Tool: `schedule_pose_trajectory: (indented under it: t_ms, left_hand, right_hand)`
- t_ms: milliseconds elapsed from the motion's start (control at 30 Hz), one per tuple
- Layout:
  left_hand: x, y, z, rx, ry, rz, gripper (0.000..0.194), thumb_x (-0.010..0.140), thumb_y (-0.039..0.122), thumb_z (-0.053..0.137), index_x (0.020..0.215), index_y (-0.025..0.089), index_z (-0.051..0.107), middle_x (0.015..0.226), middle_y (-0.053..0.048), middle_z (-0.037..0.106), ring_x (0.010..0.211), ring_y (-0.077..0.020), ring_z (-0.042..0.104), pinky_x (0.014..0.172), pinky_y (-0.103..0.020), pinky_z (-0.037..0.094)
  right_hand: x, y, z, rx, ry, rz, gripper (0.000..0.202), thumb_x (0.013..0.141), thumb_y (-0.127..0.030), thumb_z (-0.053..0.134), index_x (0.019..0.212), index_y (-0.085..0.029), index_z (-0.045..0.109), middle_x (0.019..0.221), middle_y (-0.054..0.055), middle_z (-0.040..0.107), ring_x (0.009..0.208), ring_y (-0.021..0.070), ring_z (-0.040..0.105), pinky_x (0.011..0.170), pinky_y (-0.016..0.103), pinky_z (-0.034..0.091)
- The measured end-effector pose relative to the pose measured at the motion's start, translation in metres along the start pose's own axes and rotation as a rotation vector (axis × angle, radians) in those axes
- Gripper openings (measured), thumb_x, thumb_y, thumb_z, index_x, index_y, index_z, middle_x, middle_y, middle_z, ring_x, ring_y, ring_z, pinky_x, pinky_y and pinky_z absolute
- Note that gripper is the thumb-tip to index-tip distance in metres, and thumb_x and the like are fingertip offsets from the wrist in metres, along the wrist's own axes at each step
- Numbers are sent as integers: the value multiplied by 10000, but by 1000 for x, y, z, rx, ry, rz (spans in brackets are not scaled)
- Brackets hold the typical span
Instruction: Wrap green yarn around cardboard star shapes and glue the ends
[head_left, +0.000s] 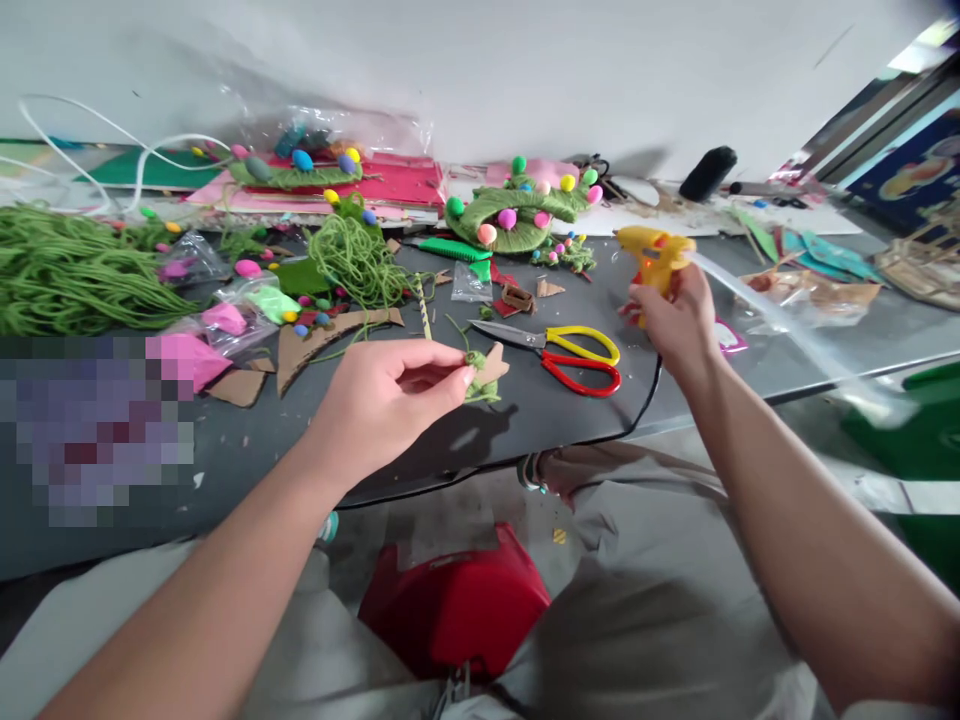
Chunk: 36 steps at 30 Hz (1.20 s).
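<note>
Between the thumb and fingers of my left hand (pixel 401 395) is a small cardboard piece (pixel 493 368) partly wrapped in green yarn. My right hand (pixel 675 310) grips a yellow glue gun (pixel 654 255), its nozzle pointing left and a long clear glue stick (pixel 795 335) sticking out of its back. Scissors (pixel 551 348) with one yellow and one red handle lie on the table between my hands, blades toward the left. A patterned stick (pixel 424 305) lies just beyond my left hand.
Green yarn (pixel 75 270) is heaped at the left, beside cardboard scraps (pixel 322 340). Yarn-wrapped pieces with pompoms (pixel 517 215) lie toward the wall. A black cord (pixel 645 405) runs along the table's front edge. A red stool (pixel 457 600) stands below.
</note>
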<state>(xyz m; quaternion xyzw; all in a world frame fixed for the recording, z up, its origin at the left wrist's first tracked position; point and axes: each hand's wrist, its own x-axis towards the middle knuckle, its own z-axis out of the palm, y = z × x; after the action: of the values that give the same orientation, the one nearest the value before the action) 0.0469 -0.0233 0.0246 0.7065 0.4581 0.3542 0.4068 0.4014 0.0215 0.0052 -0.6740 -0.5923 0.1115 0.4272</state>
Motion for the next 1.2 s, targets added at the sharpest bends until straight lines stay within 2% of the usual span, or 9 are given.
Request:
schedule_pose_trajectory:
  t_ms: [67,133,200,300,433,567,700,900,1200]
  left_hand:
    - [0,1,0,-2,16,5,177,854,371,756,958,238,808,868,-5,799,754,-164,734,676,-211,582]
    - [1,2,0,8,48,20,152,841,345,763,932,233,811,844,1,798,734,-154,734,659,-196,580]
    - [2,3,1,23,75,34,132,833,325,762,912,231,813,824,6,797,719,-150,736,649,-189,580]
    - [4,2,1,49,100,47,121,834,319,754,888,231,816,818,6,798,708,-152,739,639,-193,583]
    - [5,2,1,100,168,80,107,836,313,753,876,243,823,785,14,792,674,-145,731,608,-193,579]
    - [5,3,1,53,185,59,113,832,318,769,887,236,823,776,8,791,674,-144,737,613,-189,585]
    - [4,4,2,-49,167,27,115,819,315,792,896,234,821,767,5,791,667,-140,740,602,-176,586]
    - [3,8,3,-92,157,5,77,809,281,801,874,245,822,758,15,790,637,-124,732,575,-156,580]
    - [1,12,3,-166,128,-33,70,801,239,806,867,259,817,755,33,790,630,-103,729,583,-131,576]
  right_hand:
    - [-10,-17,-4,121,33,118,225,826,-279,617,984,-216,469,978,110,659,566,111,575,538,294,453]
    - [-24,-36,-7,211,8,192,195,848,-332,652,950,-202,550,982,87,669,531,87,535,516,283,447]
    - [-40,-53,-10,266,-93,236,274,822,-414,747,870,-162,650,826,60,670,540,97,531,512,274,437]
    - [-64,-74,-12,357,-236,259,343,798,-446,815,701,-159,654,608,4,578,555,100,518,513,249,413]
    - [-85,-90,-15,466,-351,194,285,862,-480,756,900,-202,704,725,-4,616,581,105,533,516,255,452]
    - [-93,-93,-18,482,-532,88,259,908,-488,697,940,-231,715,799,31,650,629,139,573,505,277,485]
    - [-95,-89,-17,457,-661,1,188,948,-433,657,965,-257,719,846,33,658,579,121,526,490,281,463]
    - [-100,-96,-10,444,-692,-41,192,965,-406,636,870,-245,684,737,14,585,596,132,508,505,285,431]
    - [-104,-97,-8,418,-715,20,281,952,-465,636,796,-232,609,726,4,529,620,138,491,521,289,429]
